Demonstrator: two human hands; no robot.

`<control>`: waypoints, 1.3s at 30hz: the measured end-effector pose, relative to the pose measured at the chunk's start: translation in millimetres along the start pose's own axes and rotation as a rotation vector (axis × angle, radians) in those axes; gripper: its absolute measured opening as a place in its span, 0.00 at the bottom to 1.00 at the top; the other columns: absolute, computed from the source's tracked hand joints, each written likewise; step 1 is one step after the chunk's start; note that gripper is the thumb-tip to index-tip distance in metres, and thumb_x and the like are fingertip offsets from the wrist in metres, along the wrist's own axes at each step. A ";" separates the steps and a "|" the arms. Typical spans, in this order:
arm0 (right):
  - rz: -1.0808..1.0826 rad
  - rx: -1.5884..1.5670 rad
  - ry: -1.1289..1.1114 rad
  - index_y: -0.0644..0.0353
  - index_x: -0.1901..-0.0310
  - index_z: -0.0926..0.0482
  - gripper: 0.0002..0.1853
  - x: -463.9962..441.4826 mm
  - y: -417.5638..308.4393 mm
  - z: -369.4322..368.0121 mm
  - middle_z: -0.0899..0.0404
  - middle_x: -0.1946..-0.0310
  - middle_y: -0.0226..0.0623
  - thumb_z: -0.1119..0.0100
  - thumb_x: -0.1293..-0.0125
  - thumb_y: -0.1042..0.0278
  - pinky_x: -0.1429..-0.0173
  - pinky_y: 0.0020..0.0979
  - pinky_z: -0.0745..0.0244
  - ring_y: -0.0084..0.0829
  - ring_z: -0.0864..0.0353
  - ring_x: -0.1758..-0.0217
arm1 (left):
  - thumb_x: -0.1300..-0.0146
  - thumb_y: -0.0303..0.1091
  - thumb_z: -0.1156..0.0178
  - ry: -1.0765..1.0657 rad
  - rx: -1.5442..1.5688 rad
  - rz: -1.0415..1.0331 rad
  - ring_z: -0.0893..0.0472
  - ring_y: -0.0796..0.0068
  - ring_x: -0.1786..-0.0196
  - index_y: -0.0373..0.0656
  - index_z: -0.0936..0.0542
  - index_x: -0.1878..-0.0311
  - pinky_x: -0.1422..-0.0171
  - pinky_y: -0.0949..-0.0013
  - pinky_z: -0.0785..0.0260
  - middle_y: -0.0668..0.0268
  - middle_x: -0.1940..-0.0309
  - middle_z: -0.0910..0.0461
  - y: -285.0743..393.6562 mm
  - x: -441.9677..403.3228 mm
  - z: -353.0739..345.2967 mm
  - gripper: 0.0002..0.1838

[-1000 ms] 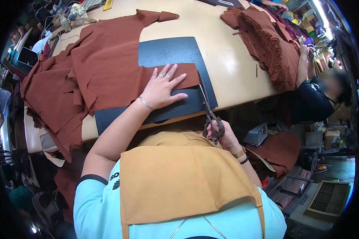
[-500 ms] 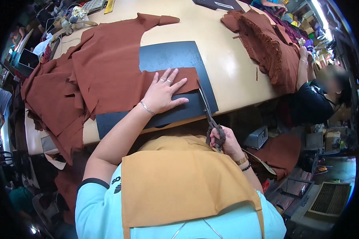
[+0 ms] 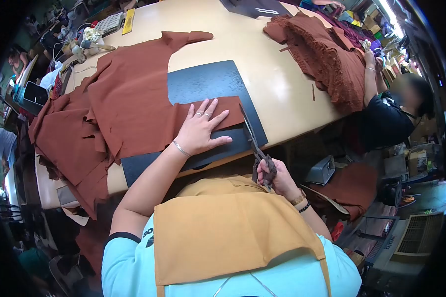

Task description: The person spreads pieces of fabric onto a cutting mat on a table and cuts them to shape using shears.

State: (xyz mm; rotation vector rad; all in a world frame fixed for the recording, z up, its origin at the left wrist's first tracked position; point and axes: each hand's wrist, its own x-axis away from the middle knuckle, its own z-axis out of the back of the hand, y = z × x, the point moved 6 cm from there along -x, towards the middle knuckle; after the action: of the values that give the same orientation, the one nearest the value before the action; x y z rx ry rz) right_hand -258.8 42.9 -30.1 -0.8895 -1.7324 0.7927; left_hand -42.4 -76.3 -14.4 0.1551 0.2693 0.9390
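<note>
My left hand (image 3: 199, 132) lies flat with fingers spread on a narrow strip of a reddish-brown leather sheet (image 3: 129, 94). Under the strip is a dark board (image 3: 203, 76) on the table. My right hand (image 3: 278, 177) grips the wrapped handles of a pair of scissors (image 3: 253, 141) at the table's front edge. The blades point away from me, their tips at the right end of the strip. Whether the blades are on both sides of the leather, I cannot tell. The sheet spreads left in folds and hangs over the front edge.
Another crumpled brown leather piece (image 3: 327, 64) lies at the right, with a co-worker (image 3: 386, 123) beside it. A brush (image 3: 97, 45), a yellow tool (image 3: 128, 21) and a keyboard-like device (image 3: 109, 24) sit at the back left. A second dark board (image 3: 255, 7) lies at the far edge.
The whole view has shifted slightly, with the table lower in the picture. Both hands, the scissors and the leather strip keep nearly the same places relative to each other.
</note>
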 end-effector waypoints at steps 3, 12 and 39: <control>0.000 0.021 0.006 0.60 0.64 0.23 0.14 4.8 4.5 4.7 0.23 0.73 0.27 0.39 0.31 0.56 0.68 0.22 0.25 0.19 0.22 0.74 | 0.40 0.74 0.53 0.010 -0.003 -0.004 0.50 0.47 0.22 0.59 0.36 0.27 0.23 0.38 0.59 0.53 0.24 0.48 -0.6 0.0 -1.3 0.43; -0.009 -0.009 0.012 0.60 0.63 0.23 0.14 -9.2 0.9 -2.2 0.23 0.71 0.27 0.39 0.31 0.56 0.67 0.22 0.24 0.18 0.22 0.73 | 0.41 0.75 0.53 -0.034 -0.009 -0.037 0.50 0.47 0.22 0.59 0.37 0.27 0.23 0.37 0.59 0.52 0.24 0.49 6.6 0.8 0.6 0.44; 0.047 -0.038 0.012 0.60 0.60 0.22 0.09 -22.5 8.9 2.3 0.23 0.70 0.28 0.39 0.32 0.62 0.65 0.23 0.23 0.19 0.23 0.72 | 0.42 0.76 0.53 -0.078 0.015 -0.080 0.51 0.48 0.22 0.60 0.38 0.26 0.23 0.37 0.60 0.53 0.23 0.50 11.8 1.1 -0.6 0.45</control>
State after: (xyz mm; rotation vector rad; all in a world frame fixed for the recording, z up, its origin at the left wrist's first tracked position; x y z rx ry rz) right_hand -253.9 28.1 -48.7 -0.9615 -1.7262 0.7856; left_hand -51.1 -68.6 -12.3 0.1930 0.2086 0.8500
